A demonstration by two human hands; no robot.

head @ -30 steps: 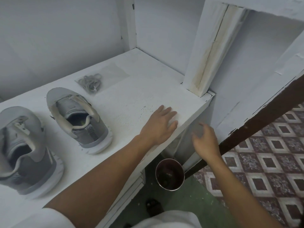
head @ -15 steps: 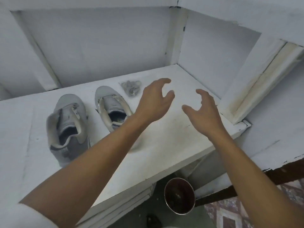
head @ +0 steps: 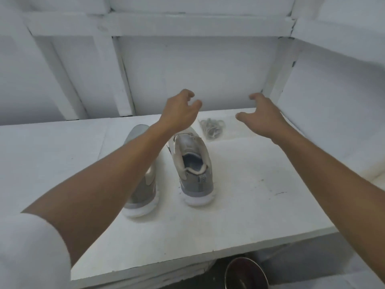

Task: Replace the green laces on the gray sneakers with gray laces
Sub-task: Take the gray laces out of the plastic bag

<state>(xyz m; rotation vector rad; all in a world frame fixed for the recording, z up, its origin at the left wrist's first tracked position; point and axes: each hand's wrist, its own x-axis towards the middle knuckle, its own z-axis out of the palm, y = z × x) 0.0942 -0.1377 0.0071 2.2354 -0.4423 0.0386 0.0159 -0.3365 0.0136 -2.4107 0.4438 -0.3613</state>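
Two gray sneakers stand side by side on a white shelf (head: pixel 260 205), heels toward me. The right sneaker (head: pixel 192 163) shows fully, with no lace visible in it. My left forearm covers most of the left sneaker (head: pixel 143 192). A coil of gray laces (head: pixel 212 127) in a clear bag lies behind the right sneaker. My left hand (head: pixel 179 113) hovers above the sneakers' toes with loosely curled fingers, holding nothing. My right hand (head: pixel 262 115) hovers just right of the laces, fingers spread, holding nothing.
White walls and beams close the shelf in at the back and on the right. A round metal bowl (head: pixel 245 274) sits on the floor below the shelf's front edge.
My view has swung left and up to face the shelf squarely. Both hands have lifted and reached forward over the shelf, toward the laces and the sneakers' toes.
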